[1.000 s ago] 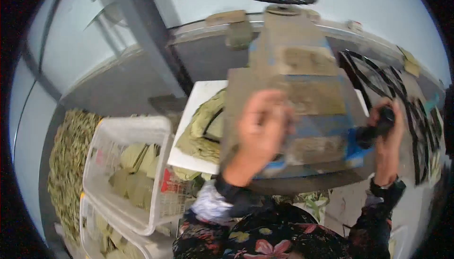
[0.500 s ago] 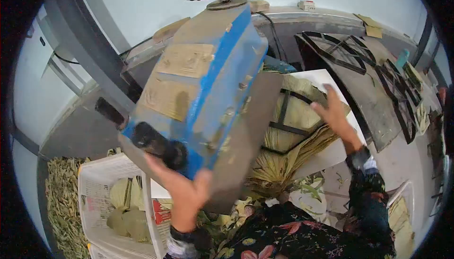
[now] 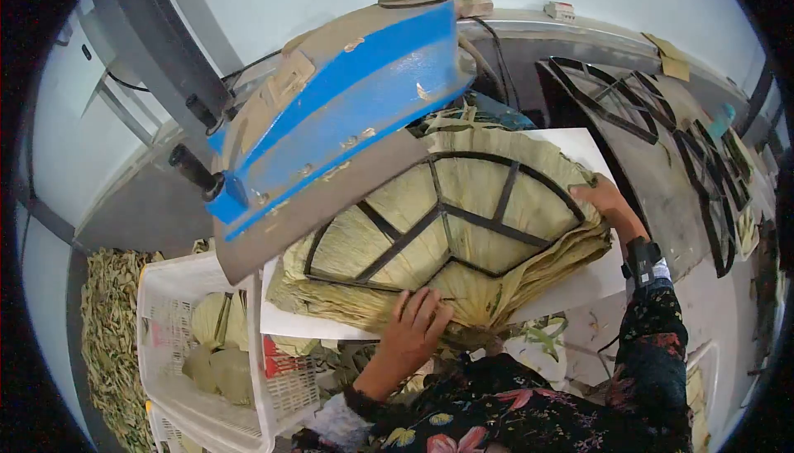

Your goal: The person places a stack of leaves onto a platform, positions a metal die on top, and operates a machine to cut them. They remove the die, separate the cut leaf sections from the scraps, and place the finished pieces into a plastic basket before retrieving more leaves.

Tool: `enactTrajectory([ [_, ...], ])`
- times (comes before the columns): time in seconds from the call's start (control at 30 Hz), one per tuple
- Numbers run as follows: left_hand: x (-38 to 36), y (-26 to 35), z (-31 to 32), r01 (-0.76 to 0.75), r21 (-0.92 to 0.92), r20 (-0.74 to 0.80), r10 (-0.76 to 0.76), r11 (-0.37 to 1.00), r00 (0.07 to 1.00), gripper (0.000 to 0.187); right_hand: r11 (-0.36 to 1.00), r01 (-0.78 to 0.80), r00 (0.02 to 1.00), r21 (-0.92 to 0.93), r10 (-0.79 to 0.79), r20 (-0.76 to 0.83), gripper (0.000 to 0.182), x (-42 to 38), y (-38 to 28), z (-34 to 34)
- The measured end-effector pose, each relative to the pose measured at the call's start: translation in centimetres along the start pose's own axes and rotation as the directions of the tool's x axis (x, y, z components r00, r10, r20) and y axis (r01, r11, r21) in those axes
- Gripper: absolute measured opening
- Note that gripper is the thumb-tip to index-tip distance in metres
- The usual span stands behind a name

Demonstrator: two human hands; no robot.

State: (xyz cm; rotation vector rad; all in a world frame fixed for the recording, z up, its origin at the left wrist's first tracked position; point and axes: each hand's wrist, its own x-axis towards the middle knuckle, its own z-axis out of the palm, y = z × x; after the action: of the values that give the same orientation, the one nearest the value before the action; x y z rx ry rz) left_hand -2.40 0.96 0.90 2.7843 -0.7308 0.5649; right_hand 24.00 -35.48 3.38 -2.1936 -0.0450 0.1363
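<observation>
A fan-shaped stack of dried leaves lies on a white board. On the stack rests a black metal frame with several bars. My left hand touches the frame's and stack's near edge, fingers apart and holding nothing. At the stack's right end, my right hand lies against the leaves by the frame's corner, fingers partly spread. The blue press arm, with two black handles and a handwheel on top, stands to the left, its plate beside the stack.
A white plastic basket holding leaf pieces stands at the lower left. Beyond it is a heap of leaf scraps. More black frames lie on the table at the right. A yellowish pile sits at the lower right.
The blue press arm has swung left, off the stack, uncovering the whole black frame. My left hand has moved from its handle to the stack's near edge. My right hand has come down onto the stack's right end.
</observation>
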Motion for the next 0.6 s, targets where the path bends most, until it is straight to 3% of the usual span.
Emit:
enactTrajectory([
  [0.07, 0.2, 0.1, 0.9, 0.012, 0.028, -0.12, -0.009, 1.0, 0.993, 0.056, 0.984, -0.101, 0.986, 0.147, 0.079, 0.146, 0.052, -0.3, -1.2, -0.2],
  [0.17, 0.6, 0.4, 0.5, 0.109, -0.055, -0.12, -0.115, 0.993, 0.986, 0.054, 0.974, -0.028, 0.996, 0.226, 0.008, 0.089, 0.039, 0.3, -2.0, -1.0],
  [0.2, 0.5, 0.4, 0.6, 0.128, -0.05, -0.12, -0.133, 0.991, 0.984, 0.054, 0.992, 0.016, 0.998, 0.123, -0.024, 0.062, 0.032, -0.7, -4.8, -2.1],
  [0.23, 0.3, 0.1, 0.9, 0.101, -0.049, -0.094, -0.105, 0.994, 0.99, 0.053, 0.975, -0.03, 0.999, 0.219, 0.022, 0.037, 0.031, 0.7, -4.5, -2.9],
  [0.3, 0.7, -0.4, -0.8, 0.098, -0.125, -0.137, -0.115, 0.987, 0.984, 0.049, 0.95, 0.152, 0.986, 0.274, -0.166, 0.027, 0.032, -1.4, -10.4, -4.4],
  [0.37, -0.2, -0.6, -3.8, 0.206, -0.103, -0.161, -0.221, 0.973, 0.962, 0.049, 0.854, 0.451, 0.893, 0.26, -0.435, -0.118, 0.032, -4.1, -15.7, -4.6],
  [0.4, -1.2, -0.6, -5.2, 0.289, -0.095, -0.186, -0.303, 0.952, 0.935, 0.049, 0.82, 0.45, 0.892, 0.354, -0.426, -0.147, 0.033, -6.9, -19.1, -3.8],
  [0.47, -4.4, -0.3, -8.1, 0.359, -0.143, -0.318, -0.386, 0.922, 0.866, 0.044, 0.788, 0.579, 0.815, 0.209, -0.55, -0.181, 0.032, -9.6, -20.3, -1.8],
  [0.53, -10.1, -0.1, -9.7, 0.571, -0.263, -0.236, -0.626, 0.777, 0.743, 0.045, 0.69, 0.713, 0.687, 0.124, -0.723, 0.078, 0.024, -12.4, -17.8, 3.3],
  [0.57, -14.2, 0.7, -9.6, 0.724, -0.303, -0.118, -0.778, 0.62, 0.617, 0.048, 0.317, 0.847, 0.368, -0.426, -0.929, 0.042, 0.029, -12.8, -14.3, 6.9],
  [0.6, -19.2, 2.0, -8.8, 0.843, -0.319, 0.004, -0.888, 0.434, 0.459, 0.051, -0.024, 0.972, 0.089, -0.232, -0.881, 0.465, 0.035, -13.9, -16.2, 8.4],
])
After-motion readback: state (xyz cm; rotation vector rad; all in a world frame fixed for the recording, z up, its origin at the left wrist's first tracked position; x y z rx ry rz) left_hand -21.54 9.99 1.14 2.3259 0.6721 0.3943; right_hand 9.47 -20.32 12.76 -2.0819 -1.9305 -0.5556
